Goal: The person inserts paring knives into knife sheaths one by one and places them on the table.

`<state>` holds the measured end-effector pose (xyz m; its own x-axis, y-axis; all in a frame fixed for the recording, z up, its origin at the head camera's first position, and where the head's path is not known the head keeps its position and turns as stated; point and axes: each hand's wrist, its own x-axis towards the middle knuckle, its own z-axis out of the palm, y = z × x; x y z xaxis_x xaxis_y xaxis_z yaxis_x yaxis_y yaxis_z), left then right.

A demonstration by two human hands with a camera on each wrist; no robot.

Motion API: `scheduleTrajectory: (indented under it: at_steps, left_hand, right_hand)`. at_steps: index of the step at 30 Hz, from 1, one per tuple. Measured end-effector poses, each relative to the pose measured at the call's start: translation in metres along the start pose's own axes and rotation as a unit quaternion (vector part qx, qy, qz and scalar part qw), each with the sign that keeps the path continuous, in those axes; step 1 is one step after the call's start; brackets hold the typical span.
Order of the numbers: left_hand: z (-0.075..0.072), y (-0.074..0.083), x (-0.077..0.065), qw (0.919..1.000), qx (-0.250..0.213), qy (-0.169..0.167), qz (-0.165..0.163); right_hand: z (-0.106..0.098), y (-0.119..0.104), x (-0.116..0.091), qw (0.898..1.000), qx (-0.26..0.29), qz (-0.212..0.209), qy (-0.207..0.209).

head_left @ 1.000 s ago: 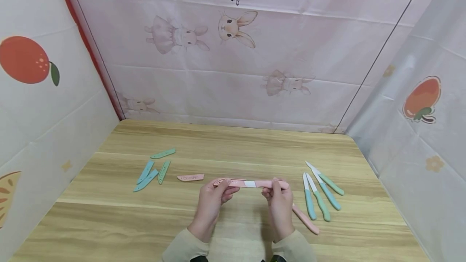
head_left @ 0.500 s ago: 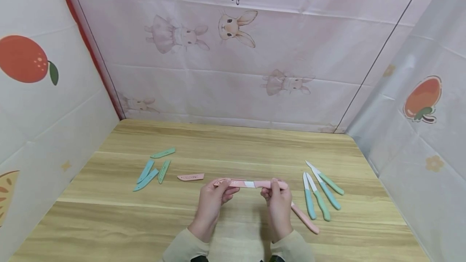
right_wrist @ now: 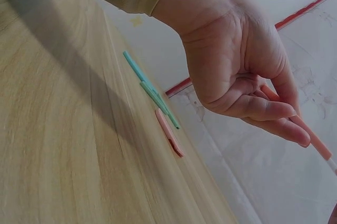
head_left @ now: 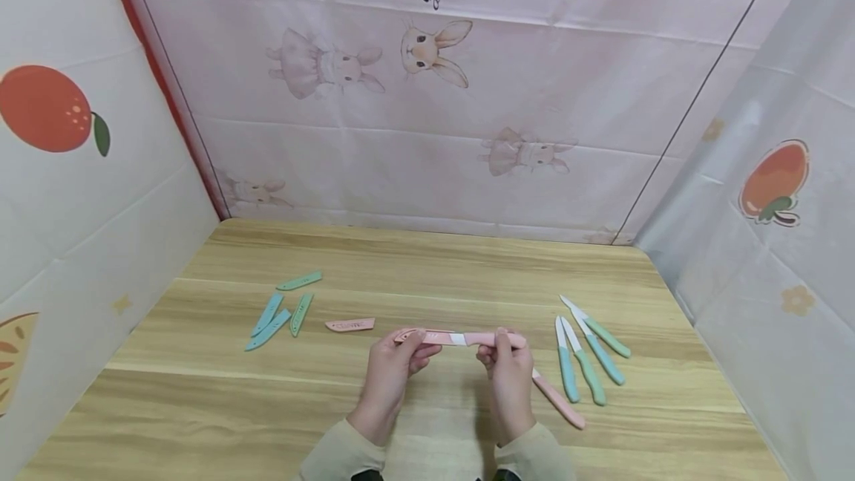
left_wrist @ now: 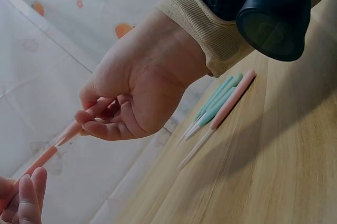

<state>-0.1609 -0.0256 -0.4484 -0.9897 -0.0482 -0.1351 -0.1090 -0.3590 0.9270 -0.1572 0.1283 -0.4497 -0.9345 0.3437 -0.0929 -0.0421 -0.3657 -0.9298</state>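
Note:
A knife with a pink handle (head_left: 477,338) is held level above the table, its white blade (head_left: 457,339) partly inside a pink blade sheath (head_left: 437,338). My left hand (head_left: 390,373) pinches the sheath between thumb and fingers at its closed end. The handle is gripped by my right hand (head_left: 510,381), thumb on top. Between sheath and handle a short strip of blade shows. In the left wrist view my right hand (left_wrist: 131,84) holds the handle; in the right wrist view my left hand (right_wrist: 237,71) holds the sheath.
Loose sheaths lie at left: a pink sheath (head_left: 350,325), green sheaths (head_left: 299,281) and blue sheaths (head_left: 269,330). To the right lie several bare knives, with a pink knife (head_left: 559,401) beside my right hand and a blue-handled knife (head_left: 568,366) farther right. Printed cloth (head_left: 427,132) walls the table.
My right hand has shifted slightly left with the knife handle, and the strip of blade showing is a little shorter. My left hand stays nearly in place. The loose knives and sheaths have not moved.

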Motion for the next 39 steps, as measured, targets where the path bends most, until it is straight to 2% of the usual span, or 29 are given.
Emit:
scheduleTrajectory:
  at_steps: [23,31,39]
  left_hand:
    - [0.0000,-0.0011,-0.0029,0.9998,-0.011,-0.016,-0.005]
    - [0.0006,-0.0038,-0.0041,0.9998,-0.010,-0.019,0.005]
    - [0.0002,-0.0002,0.0001,0.9993,-0.005,-0.034,-0.011]
  right_hand:
    - [0.0044,0.0060,-0.0035,1.000,0.018,-0.006,0.003]
    - [0.0069,0.0057,-0.0058,1.000,0.026,-0.005,0.005]
    - [0.0040,0.0032,-0.0041,0.999,0.046,0.000,-0.017]
